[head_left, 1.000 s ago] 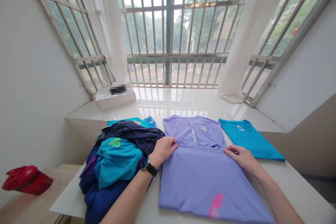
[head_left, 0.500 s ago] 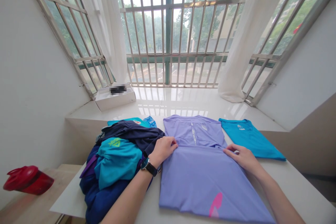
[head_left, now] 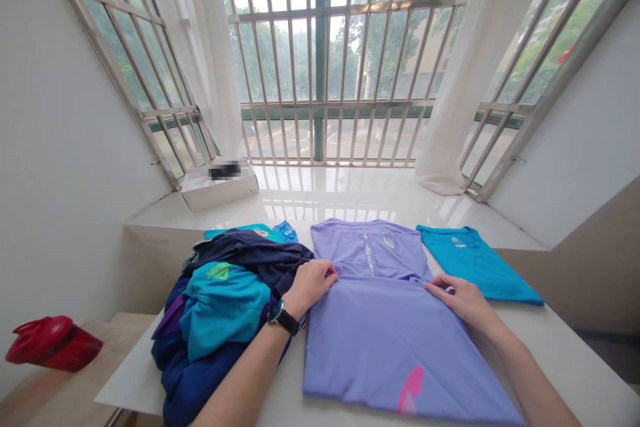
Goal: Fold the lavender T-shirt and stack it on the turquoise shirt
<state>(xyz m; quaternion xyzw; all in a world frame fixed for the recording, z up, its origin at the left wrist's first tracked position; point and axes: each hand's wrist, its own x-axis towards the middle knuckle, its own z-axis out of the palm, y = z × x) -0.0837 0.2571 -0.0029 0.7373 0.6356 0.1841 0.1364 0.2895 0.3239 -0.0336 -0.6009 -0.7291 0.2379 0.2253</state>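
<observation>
Barely anything has shifted: the left hand (head_left: 311, 288) and right hand (head_left: 463, 300) stay on the folded edge (head_left: 380, 279) of the lavender T-shirt (head_left: 380, 347), which lies flat on the counter (head_left: 560, 360). Their fingers (head_left: 325, 272) curl lightly, half open, pinching nothing clearly.

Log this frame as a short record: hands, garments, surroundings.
left hand: left hand rests on the lavender T-shirt at its fold, beside the clothes pile; dark wristwatch on the wrist
right hand: right hand rests on the same shirt, near its right edge
things: clothes pile of navy and teal garments; teal T-shirt lying flat at right
rest: white table; white box on the glossy windowsill; barred window; red plastic object at far left
</observation>
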